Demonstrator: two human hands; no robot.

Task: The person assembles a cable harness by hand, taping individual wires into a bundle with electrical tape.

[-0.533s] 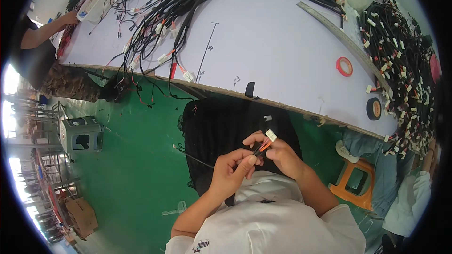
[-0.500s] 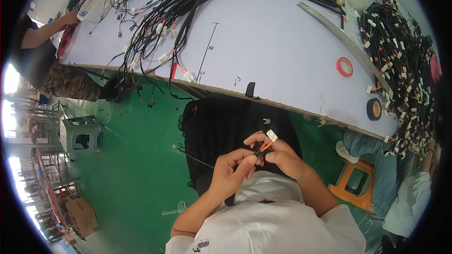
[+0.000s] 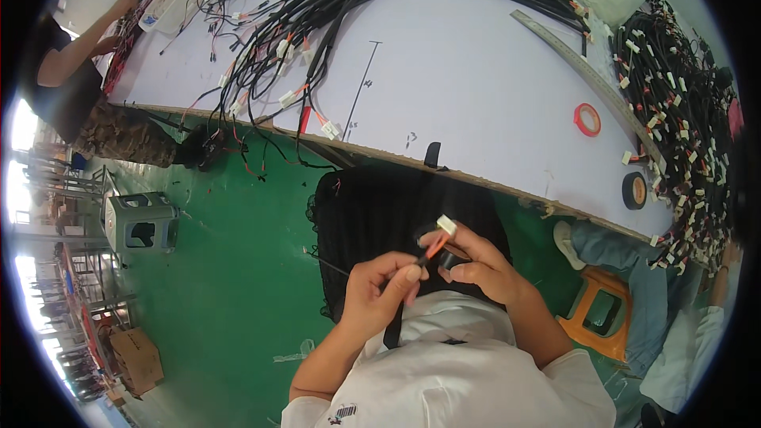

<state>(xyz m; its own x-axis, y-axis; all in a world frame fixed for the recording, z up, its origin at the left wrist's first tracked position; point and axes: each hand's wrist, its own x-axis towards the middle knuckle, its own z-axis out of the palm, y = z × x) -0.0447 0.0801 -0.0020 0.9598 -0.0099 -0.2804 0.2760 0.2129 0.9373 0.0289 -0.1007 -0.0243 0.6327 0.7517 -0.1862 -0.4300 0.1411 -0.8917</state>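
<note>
Over my lap, my left hand (image 3: pixel 382 289) pinches a black-sleeved cable with thumb and fingers. Short red and orange wires (image 3: pixel 436 246) come out of its end to a white plug connector (image 3: pixel 446 226). My right hand (image 3: pixel 483 268) is curled beside these wires, its fingers round what looks like a roll of black tape (image 3: pixel 453 257). The fingers partly hide that roll. Left of my left hand, the thin tail of a cable (image 3: pixel 323 262) sticks out over the black cloth on my lap.
The white-topped table (image 3: pixel 468 71) carries a bundle of black cables (image 3: pixel 341 0), a steel ruler (image 3: pixel 587 71), a red tape roll (image 3: pixel 587 119) and a black one (image 3: pixel 634 190). More harnesses (image 3: pixel 674 111) hang at right. Stools (image 3: pixel 141 222) and other people flank me.
The hands have drawn slightly apart, and the connector has shifted a little left. A dark roll now shows in my right hand. The person at far left has moved an arm.
</note>
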